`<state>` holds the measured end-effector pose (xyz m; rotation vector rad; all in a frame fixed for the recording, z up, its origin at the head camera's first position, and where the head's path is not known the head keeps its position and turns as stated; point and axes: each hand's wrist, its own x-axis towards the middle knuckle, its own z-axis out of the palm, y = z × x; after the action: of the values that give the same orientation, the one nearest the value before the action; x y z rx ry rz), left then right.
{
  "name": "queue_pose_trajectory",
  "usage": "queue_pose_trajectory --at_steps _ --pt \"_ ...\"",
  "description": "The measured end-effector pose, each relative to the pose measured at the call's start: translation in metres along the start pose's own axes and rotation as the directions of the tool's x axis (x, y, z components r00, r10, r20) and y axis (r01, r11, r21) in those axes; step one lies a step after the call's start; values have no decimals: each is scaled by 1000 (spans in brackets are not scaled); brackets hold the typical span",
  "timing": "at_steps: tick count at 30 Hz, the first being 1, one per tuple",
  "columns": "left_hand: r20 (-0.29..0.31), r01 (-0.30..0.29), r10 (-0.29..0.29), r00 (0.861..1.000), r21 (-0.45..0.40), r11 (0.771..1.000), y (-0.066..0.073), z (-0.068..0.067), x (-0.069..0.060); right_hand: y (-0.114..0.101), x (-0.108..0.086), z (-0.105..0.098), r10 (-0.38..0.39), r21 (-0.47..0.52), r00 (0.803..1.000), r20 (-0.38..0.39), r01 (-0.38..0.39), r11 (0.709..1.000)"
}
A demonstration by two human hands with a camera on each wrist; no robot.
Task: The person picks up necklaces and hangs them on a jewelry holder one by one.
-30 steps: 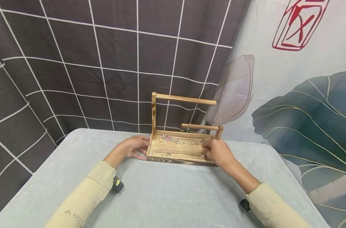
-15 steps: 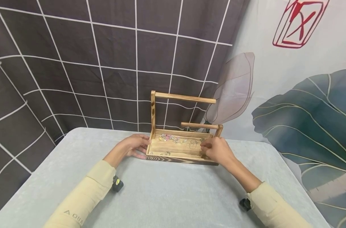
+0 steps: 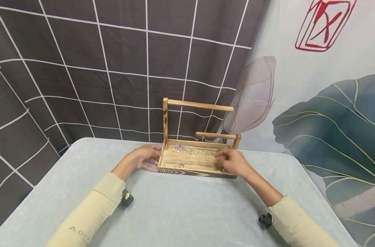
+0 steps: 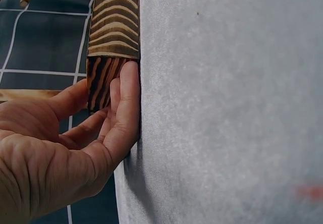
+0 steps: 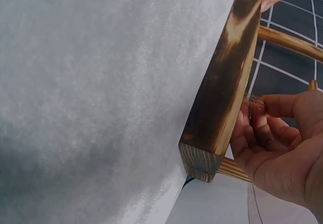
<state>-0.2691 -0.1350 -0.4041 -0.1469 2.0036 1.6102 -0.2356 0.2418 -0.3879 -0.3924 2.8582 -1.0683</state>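
Observation:
A wooden tray (image 3: 181, 160) with tall handle frames holds small jewellery-like pieces. Colourful bits (image 3: 182, 149) lie towards its back left, thin loops (image 3: 209, 156) at the right and small dark bits (image 3: 179, 166) near the front. My left hand (image 3: 146, 157) grips the tray's left end; in the left wrist view this hand (image 4: 75, 138) has its fingers on the striped end wall (image 4: 100, 80). Over the right end, my right hand (image 3: 235, 163) has curled fingers. The right wrist view shows that hand (image 5: 287, 153) pinching a small glittery piece (image 5: 256, 103), too blurred to identify.
An upper wooden bar (image 3: 199, 105) and a shorter, lower bar (image 3: 216, 135) rise above the tray. Pale cloth (image 3: 175, 209) covers the table. Behind stand a dark grid-patterned curtain (image 3: 125, 89) and a white printed cloth (image 3: 298, 75).
My right hand has shifted slightly left over the tray, its fingers moving in from the right end. The left hand keeps its place at the left end.

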Motion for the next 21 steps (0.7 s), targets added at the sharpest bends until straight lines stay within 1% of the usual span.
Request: queue_pose_trajectory --at_steps 4,10,13,18,21 --pt "0 -3 3 1000 -1 1000 0 0 -1 1 0 1 -23 -28 1000 13 23 999" --pt "4 -5 5 1000 -11 1000 0 -1 -1 2 2 0 -24 -15 998 50 25 1000" --pt "5 -7 7 1000 -14 1000 0 -2 -1 3 3 0 -12 22 997 79 10 1000" --pt "0 -8 8 1000 -15 1000 -2 -1 1 2 2 -2 28 126 988 155 -48 991" --pt "-3 -11 11 1000 -13 1000 -3 -1 1 0 1 -2 46 152 982 182 -74 986"
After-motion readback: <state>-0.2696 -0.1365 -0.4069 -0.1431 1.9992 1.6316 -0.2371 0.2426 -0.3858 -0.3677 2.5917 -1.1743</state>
